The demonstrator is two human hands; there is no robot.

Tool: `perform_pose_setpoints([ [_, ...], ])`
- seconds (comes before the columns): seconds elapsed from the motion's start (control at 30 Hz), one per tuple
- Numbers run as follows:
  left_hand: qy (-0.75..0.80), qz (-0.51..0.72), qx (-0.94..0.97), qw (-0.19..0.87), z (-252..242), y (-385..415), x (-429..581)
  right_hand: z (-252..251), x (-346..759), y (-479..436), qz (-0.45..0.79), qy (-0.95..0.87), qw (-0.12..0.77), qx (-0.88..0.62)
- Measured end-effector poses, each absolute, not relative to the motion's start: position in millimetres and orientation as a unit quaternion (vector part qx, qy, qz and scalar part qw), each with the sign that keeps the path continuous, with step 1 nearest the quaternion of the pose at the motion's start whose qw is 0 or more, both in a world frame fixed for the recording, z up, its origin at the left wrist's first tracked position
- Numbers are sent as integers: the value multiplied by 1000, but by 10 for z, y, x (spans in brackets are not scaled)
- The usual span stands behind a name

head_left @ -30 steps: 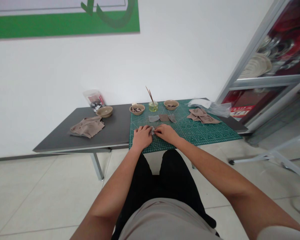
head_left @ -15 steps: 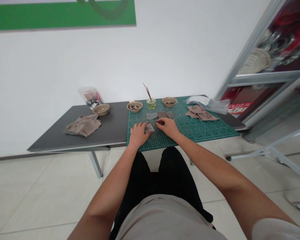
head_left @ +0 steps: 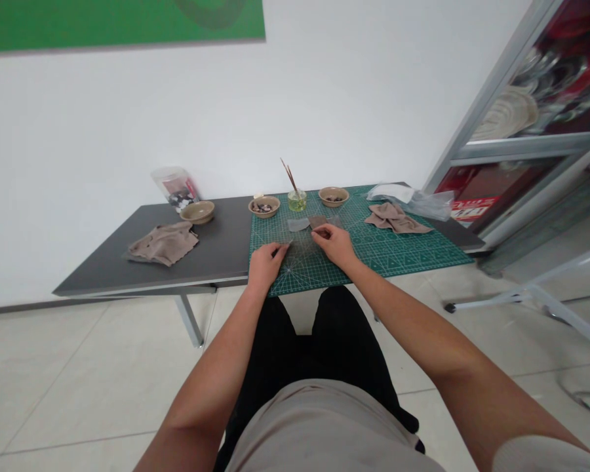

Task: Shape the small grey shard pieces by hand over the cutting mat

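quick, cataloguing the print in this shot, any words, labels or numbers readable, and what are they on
No text here can be read for certain.
Red sign with white lettering, behind the glass of the cabinet: too blurred to read.
Clear plastic container with a printed label: too small to read.
Green cutting mat, edge markings: too small to read.

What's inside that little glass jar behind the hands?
The glass jar holds yellow-green liquid and thin brown sticks; their lower ends cannot be made out.
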State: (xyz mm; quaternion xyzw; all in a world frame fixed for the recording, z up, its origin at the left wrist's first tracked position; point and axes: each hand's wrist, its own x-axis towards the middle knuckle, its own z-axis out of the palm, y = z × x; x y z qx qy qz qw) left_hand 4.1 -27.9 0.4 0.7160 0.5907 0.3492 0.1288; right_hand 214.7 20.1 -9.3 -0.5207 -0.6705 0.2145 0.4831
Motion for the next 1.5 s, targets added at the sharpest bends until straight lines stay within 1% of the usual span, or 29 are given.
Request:
perform_pose_setpoints([
  [0.2,629,405,650,135,-23,-272,59,-72,2140,184,201,-685,468,-521],
  [0.4,599,515,590,169,-38,-249,-30,-75,2147,185,203,-689,462,-520],
  [0.5,589,552,557,196,-60,-241,-85,-79,2151,186,201,-692,460,-519],
  [0.63,578,561,548,226,-119,-208,-100,-59,2148,171,196,-692,454,-527],
  [0.77,568,568,555,216,-144,-197,-78,-34,2142,151,190,-695,450,-528],
  [0.83,561,556,582,193,-127,-227,-59,-35,2141,150,189,-695,450,-529],
  [0.93,551,498,657,130,-86,-297,-10,-54,2145,164,188,-694,450,-529],
  [1.0,563,437,697,78,-70,-333,36,-68,2149,175,186,-698,449,-525],
  [1.1,569,333,751,43,-79,-348,104,-78,2151,182,178,-708,445,-519],
  [1.17,565,288,772,35,-92,-349,133,-76,2149,179,175,-709,445,-518],
  [1.23,556,269,786,32,-92,-355,145,-69,2146,171,176,-708,445,-519],
  [1.4,550,268,789,54,-19,-384,123,-43,2144,154,180,-708,443,-520],
  [1.5,563,262,782,51,26,-388,115,-35,2145,153,185,-703,444,-524],
])
